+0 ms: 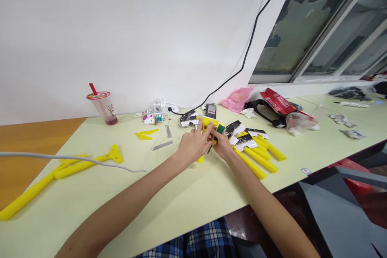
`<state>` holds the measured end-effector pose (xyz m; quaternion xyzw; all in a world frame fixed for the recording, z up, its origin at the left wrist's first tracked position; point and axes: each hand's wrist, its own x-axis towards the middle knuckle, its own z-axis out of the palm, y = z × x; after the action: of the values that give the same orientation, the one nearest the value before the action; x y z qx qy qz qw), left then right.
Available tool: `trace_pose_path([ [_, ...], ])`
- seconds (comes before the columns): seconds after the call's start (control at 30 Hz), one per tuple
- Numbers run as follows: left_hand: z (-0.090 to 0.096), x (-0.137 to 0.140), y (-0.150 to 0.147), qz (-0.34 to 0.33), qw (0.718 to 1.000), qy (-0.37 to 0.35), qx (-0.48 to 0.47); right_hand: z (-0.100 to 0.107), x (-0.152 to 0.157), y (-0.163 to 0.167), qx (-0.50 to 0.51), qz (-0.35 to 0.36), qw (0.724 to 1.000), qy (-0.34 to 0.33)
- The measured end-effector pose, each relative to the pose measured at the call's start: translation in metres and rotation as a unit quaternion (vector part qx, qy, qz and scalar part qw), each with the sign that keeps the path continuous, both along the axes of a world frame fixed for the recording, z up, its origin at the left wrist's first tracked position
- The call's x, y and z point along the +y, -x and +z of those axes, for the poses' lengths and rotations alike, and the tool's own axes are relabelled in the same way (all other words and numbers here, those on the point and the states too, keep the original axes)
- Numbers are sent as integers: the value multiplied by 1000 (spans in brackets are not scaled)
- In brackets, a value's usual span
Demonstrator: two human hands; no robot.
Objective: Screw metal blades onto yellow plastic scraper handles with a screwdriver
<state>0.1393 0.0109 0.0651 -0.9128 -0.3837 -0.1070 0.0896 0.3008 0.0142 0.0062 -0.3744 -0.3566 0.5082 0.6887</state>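
Note:
Near the middle of the table, my left hand is closed on a yellow scraper, whose wide head sticks out beyond the fingers. Its lower end shows under the palm. Right beside it, my right hand grips a screwdriver with a green and yellow handle; a thin dark shaft points down and left. My fingers hide where the two meet. To the left lie two metal blades, a longer one and a shorter one, and some flat yellow pieces.
Several yellow handles with black-and-white cards lie right of my hands. Long yellow scrapers rest at left under a grey cable. A lidded cup stands near the wall. Behind are a pink bag and a red package.

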Motion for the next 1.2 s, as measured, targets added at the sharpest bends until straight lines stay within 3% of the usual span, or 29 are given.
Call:
trace_pose_path([
  [0.4,-6,1,0,-9,1000,-1,-12,-3,2,2,-11,2,1000,-13],
  [0.67,-16,7,-1,-35,998,57,-5,-2,2,1,-22,0,1000,-12],
  [0.93,-19,21,2,-61,982,137,-112,7,-6,5,-41,39,998,-13],
  [1.0,-15,26,6,-79,952,207,-210,7,-6,3,-45,42,998,-16],
  [1.03,-11,28,10,-92,922,256,-276,7,-5,0,-60,31,997,-21],
  [1.1,-1,31,21,-118,827,368,-408,9,2,-15,-166,-30,985,-29],
  [1.13,5,32,28,-128,769,420,-464,11,8,-25,-253,-79,964,-30],
  [1.17,11,32,37,-131,712,464,-511,14,16,-36,-377,-134,916,-20],
  [1.2,17,31,46,-130,659,497,-549,17,25,-48,-424,-151,893,-8],
])
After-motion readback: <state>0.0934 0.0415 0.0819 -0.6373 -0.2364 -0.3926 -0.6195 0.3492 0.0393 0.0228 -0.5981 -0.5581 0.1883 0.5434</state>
